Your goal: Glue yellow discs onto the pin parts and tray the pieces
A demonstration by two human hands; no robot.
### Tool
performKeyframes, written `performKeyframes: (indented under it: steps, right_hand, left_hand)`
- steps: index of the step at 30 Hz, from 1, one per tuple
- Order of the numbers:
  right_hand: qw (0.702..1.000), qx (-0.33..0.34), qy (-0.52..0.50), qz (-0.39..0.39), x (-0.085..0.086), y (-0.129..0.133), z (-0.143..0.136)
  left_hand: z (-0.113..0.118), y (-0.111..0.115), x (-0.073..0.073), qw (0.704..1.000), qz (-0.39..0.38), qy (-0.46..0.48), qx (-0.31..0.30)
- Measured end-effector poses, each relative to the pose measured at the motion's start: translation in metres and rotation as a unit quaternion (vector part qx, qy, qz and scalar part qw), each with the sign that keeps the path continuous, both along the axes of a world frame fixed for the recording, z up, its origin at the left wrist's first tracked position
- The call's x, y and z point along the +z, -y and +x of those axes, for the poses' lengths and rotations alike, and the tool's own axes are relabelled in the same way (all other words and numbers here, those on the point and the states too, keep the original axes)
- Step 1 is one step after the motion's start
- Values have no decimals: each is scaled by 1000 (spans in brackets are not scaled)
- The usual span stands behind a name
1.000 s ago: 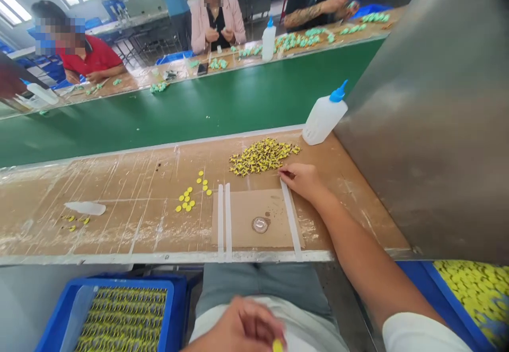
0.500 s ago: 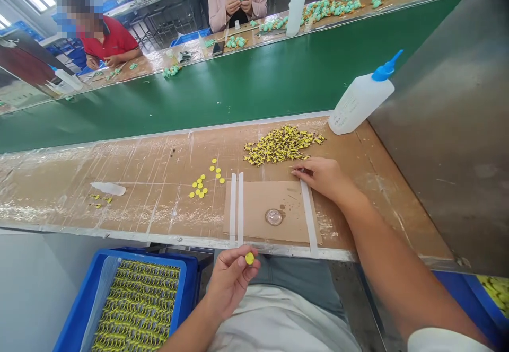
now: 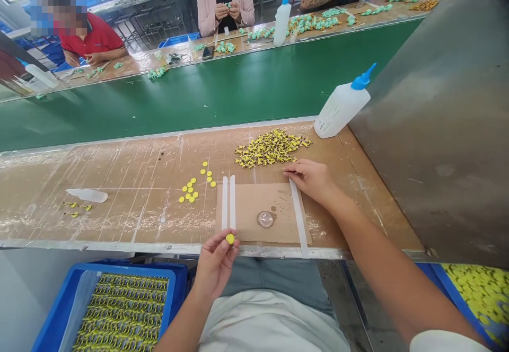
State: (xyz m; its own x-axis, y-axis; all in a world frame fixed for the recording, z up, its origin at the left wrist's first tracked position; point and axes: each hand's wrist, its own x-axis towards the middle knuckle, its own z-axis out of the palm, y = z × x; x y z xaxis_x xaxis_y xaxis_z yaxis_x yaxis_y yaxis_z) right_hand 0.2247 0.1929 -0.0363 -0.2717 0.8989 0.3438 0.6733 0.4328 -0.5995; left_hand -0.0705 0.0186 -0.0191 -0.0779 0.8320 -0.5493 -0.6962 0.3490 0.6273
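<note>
Between the thumb and fingers of my left hand [image 3: 214, 270] is a small yellow disc [image 3: 230, 238], held at the table's front edge. My right hand [image 3: 316, 182] is closed in a pinch just in front of a pile of small yellow-and-dark pieces [image 3: 270, 149]; whatever is in its fingertips is too small to make out. Below it lies a cardboard sheet [image 3: 250, 203] with white tape strips. A small round clear dish [image 3: 265, 219] sits on the cardboard. Several loose yellow discs [image 3: 190, 190] lie to its left.
A white squeeze bottle [image 3: 342, 109] with a blue tip stands tilted at the back right, beside a metal panel [image 3: 433, 129]. A small clear bottle [image 3: 88, 195] lies at left. Blue crates [image 3: 170, 299] sit below the table. Beyond the green belt [image 3: 222, 87], co-workers handle green pieces.
My left hand has risen with the yellow disc, up to the table's edge. My right hand stays near the pile, its fingertips closer together. The whole view has shifted slightly.
</note>
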Motion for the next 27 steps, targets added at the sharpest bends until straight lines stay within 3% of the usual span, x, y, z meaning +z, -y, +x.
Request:
performKeyframes:
  steps: [10, 18, 23, 27]
  right_hand:
    - [1000, -13, -11, 9, -10, 11, -1]
    - [991, -104, -87, 10, -21, 21, 6]
    - [977, -158, -142, 14, -9, 51, -2]
    - [937, -194, -292, -15, -2, 92, -33]
  left_hand:
    - [-1, -42, -9, 997, 56, 7, 48]
    - [6, -55, -10, 994, 104, -18, 40]
    - [13, -67, -12, 990, 136, -38, 25]
    - [15, -66, -15, 989, 139, -43, 13]
